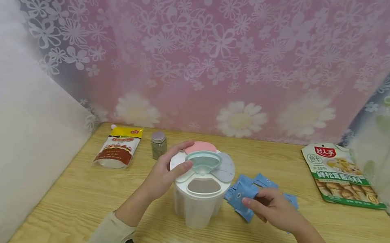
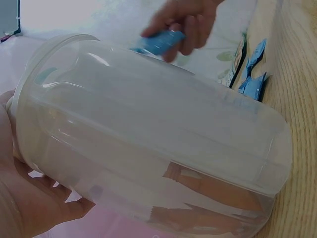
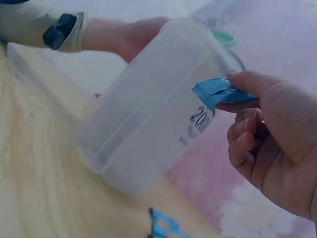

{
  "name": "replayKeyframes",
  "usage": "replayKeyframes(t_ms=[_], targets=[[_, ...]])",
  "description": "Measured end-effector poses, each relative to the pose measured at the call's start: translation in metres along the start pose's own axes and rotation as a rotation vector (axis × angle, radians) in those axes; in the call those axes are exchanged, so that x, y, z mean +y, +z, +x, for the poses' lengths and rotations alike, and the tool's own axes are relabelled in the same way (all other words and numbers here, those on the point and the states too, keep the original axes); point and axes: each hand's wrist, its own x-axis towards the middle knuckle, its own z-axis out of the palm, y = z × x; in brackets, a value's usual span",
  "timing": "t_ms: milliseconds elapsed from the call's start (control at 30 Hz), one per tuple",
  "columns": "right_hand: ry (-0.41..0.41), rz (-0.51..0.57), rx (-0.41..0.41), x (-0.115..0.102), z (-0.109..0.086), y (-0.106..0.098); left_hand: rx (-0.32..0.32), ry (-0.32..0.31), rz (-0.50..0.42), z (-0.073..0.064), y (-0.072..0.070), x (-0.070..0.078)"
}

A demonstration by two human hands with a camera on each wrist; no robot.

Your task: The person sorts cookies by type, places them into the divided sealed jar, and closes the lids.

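Observation:
A translucent plastic storage canister (image 1: pixel 197 214) with a round compartment lid stands on the table. My left hand (image 1: pixel 162 175) grips its top from the left, thumb on the lid beside a raised teal flap (image 1: pixel 208 161). The front opening (image 1: pixel 204 186) in the lid is uncovered. Orange-brown packets (image 2: pixel 213 191) show through the canister's lower wall in the left wrist view. My right hand (image 1: pixel 277 210) pinches a small blue sachet (image 3: pixel 218 91) between thumb and fingers, just right of the canister. More blue sachets (image 1: pixel 265 181) lie on the table around that hand.
A glass jar (image 1: pixel 158 147) of dried herbs with a mauve cap stands behind my left hand. Farther left lies a yellow, white and brown pouch (image 1: pixel 119 146). At the right lies a green and white food packet (image 1: pixel 344 176). A flowered pink cloth (image 1: pixel 193 76) hangs behind the table.

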Motion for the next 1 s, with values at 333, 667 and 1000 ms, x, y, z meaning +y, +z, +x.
replayKeyframes(t_ms=[333,667,1000], targets=[[-0.313,0.064,0.054,-0.034,0.016,-0.005,-0.004,-0.004,-0.010,0.001,0.000,-0.001],[-0.328,0.165,0.180,-0.061,0.037,0.023,0.009,0.024,0.013,-0.002,0.001,-0.001],[-0.149,0.045,0.158,-0.072,0.046,0.042,0.006,0.013,-0.008,0.000,0.001,-0.001]])
